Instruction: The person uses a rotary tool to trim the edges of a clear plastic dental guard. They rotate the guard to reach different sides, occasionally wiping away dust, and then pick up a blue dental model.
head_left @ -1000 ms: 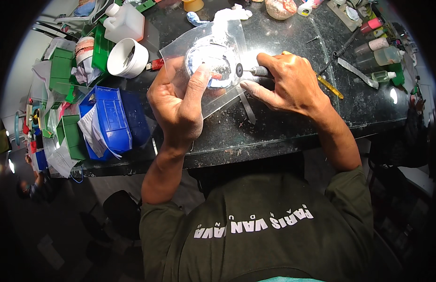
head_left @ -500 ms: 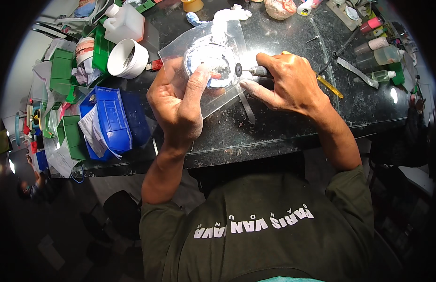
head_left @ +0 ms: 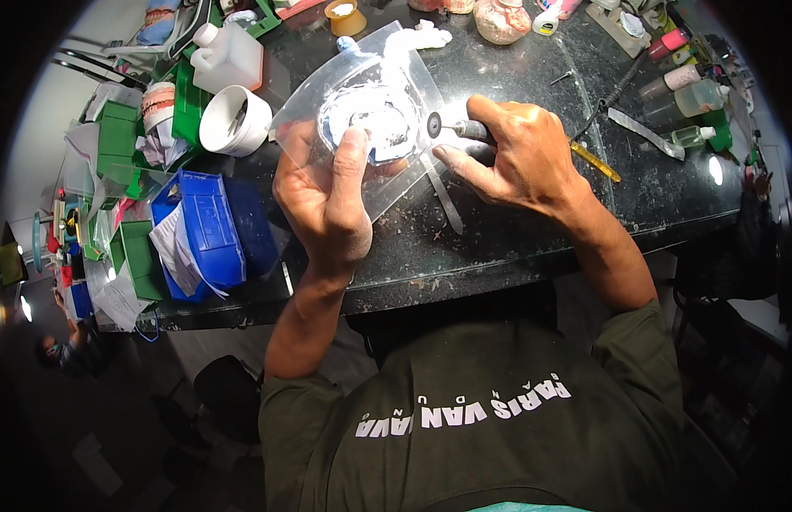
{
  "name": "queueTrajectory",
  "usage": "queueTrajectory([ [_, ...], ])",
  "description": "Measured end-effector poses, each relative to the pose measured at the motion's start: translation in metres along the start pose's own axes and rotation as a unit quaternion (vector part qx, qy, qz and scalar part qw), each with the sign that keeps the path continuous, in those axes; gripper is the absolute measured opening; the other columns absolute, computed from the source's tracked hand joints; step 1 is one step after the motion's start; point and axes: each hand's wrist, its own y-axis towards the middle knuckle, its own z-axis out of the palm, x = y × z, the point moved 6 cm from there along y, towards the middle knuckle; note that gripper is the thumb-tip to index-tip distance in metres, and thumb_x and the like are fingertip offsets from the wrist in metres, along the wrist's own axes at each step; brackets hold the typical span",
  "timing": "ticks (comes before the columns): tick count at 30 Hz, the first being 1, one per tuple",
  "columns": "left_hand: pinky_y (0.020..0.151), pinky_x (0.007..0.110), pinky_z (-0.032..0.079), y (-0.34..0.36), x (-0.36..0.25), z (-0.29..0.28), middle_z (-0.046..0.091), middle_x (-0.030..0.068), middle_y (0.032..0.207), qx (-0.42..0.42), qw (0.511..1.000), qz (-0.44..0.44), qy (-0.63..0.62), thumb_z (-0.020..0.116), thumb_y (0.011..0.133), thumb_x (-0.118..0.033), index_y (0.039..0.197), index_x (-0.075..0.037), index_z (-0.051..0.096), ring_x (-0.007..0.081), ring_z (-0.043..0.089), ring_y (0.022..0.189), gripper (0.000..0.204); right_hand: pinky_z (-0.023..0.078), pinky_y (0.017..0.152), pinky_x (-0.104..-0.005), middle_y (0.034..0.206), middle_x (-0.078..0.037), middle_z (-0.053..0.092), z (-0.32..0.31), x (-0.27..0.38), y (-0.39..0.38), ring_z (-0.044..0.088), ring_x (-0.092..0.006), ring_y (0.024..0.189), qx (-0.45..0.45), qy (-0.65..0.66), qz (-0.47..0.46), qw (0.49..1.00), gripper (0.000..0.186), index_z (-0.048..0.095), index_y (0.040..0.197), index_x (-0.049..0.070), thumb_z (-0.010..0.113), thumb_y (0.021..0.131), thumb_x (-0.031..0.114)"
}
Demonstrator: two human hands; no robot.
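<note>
— Dark, scuffed worktop under a bright light, with a blue bin on its left and small bottles along its right. How are the arms set over it?

— Both are bent at the elbow. The left forearm rises steeply from its sleeve, while the right one slants up and leftward, so the hands meet near each other above the worktop.

— What does the left hand do?

— It grips a clear sheet at its lower left part. The thumb points up and presses on the near face, and the fingers wrap behind, seen through the plastic. The sheet tilts, and a rounded, white and bluish moulded shape shows at its middle, just past the thumb tip.

— And the right hand?

— Knuckles up, closed around a rotary tool. The index finger curls over the top; the thumb reaches left beneath, its tip apart from the finger's.

— Where is the tool's dark disc?

— Right at the sheet's right edge. I cannot tell whether it touches.

— Anything close by?

— A flat metal blade lies below the disc, and a yellow tool lies by the right wrist.
</note>
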Motion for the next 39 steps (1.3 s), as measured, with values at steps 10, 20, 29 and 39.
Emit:
queueTrajectory([
  [10, 0.068, 0.033, 0.068, -0.0046, -0.0009, 0.0003, 0.070, 0.0184, 0.112, -0.015, 1.000, 0.021, -0.002, 0.057, 0.104, -0.010, 0.122, 0.007, 0.057, 0.0230, 0.074, 0.094, 0.025, 0.053, 0.057, -0.0477, 0.066, -0.017, 0.065, -0.0012, 0.0049, 0.0005, 0.068, -0.0386, 0.063, 0.009, 0.015, -0.014, 1.000, 0.049, 0.060, 0.079, 0.003, 0.075, 0.089, 0.050],
  [20, 0.066, 0.032, 0.068, -0.0059, -0.0007, -0.0002, 0.071, 0.0189, 0.109, -0.033, 0.999, 0.009, -0.001, 0.059, 0.102, -0.008, 0.117, 0.007, 0.058, 0.0225, 0.074, 0.091, 0.022, 0.054, 0.058, -0.0479, 0.065, -0.018, 0.065, 0.0007, 0.0051, 0.0005, 0.068, -0.0391, 0.063, 0.018, 0.011, -0.016, 1.000, 0.049, 0.062, 0.080, 0.003, 0.074, 0.089, 0.049],
  [29, 0.058, 0.036, 0.068, -0.0066, -0.0006, -0.0018, 0.071, 0.0211, 0.107, -0.047, 0.998, 0.028, 0.023, 0.057, 0.101, -0.008, 0.118, 0.008, 0.060, 0.0263, 0.075, 0.079, 0.024, 0.054, 0.059, -0.0487, 0.065, -0.019, 0.065, 0.0037, 0.0057, 0.0009, 0.068, -0.0398, 0.064, 0.024, 0.016, -0.013, 1.000, 0.048, 0.063, 0.083, 0.002, 0.074, 0.088, 0.049],
  [39, 0.058, 0.036, 0.068, -0.0074, -0.0001, -0.0007, 0.071, 0.0224, 0.108, -0.056, 0.997, 0.035, 0.026, 0.056, 0.101, -0.008, 0.118, 0.009, 0.060, 0.0266, 0.075, 0.081, 0.024, 0.053, 0.059, -0.0494, 0.064, -0.019, 0.064, 0.0071, 0.0045, -0.0005, 0.068, -0.0403, 0.063, 0.025, 0.010, -0.007, 1.000, 0.048, 0.061, 0.083, 0.003, 0.073, 0.088, 0.049],
])
